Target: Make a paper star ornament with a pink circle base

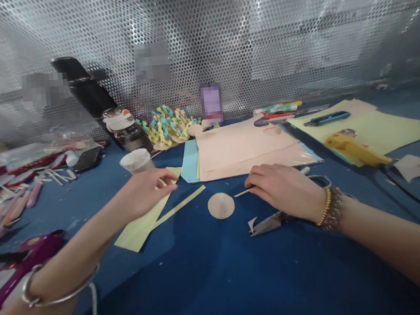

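Observation:
My left hand hovers over a wide piece of yellow paper, its fingers loosely curved and apart with nothing visible between them. A narrow yellow paper strip lies slantwise beside that piece. Between my hands a pale pink paper circle rests flat on the blue table. My right hand pinches a thin yellow strip whose end points toward the circle. Under and in front of this hand lie scissors, their handles partly hidden, with a small paper scrap at the blade tips.
Pink sheets lie ahead, a white cup and bottle back left. Behind them stands a bunch of yellow and blue paper pieces. A yellow glue gun and a cutter are right, a purple tool left.

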The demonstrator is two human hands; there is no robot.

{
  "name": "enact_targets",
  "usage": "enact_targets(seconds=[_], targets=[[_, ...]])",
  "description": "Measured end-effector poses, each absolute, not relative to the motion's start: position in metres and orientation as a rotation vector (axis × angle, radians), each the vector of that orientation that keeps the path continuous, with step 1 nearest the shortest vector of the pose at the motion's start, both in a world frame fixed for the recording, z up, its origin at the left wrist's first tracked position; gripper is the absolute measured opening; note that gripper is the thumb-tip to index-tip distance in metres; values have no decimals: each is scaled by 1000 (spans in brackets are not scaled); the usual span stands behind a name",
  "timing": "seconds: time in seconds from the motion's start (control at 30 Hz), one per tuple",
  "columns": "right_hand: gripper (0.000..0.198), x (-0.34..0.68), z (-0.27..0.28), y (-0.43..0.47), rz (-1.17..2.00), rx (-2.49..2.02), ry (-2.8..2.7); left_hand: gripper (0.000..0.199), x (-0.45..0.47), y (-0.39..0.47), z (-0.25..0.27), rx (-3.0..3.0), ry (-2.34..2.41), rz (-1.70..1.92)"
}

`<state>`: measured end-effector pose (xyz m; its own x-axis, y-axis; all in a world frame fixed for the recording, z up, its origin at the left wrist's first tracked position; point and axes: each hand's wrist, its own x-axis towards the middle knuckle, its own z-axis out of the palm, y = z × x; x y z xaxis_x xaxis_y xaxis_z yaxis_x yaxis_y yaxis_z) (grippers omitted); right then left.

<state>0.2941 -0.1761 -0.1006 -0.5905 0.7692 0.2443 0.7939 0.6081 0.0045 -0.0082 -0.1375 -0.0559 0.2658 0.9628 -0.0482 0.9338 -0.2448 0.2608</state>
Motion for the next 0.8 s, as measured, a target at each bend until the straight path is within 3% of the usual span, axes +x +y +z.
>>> enact_targets(seconds=[0.1,0.27,0.8], targets=[[15,294,-100,-176,-166,-1272,-2616,50,-23,-120,-60,2396,1856,-13],[16,294,-101,-175,-150,-1232,-2613,65,-28,-116,-81,2396,1922,-13],[34,264,-110,-198,60,-832,-2783,76,-38,-120,-89,2331,1935,73]])
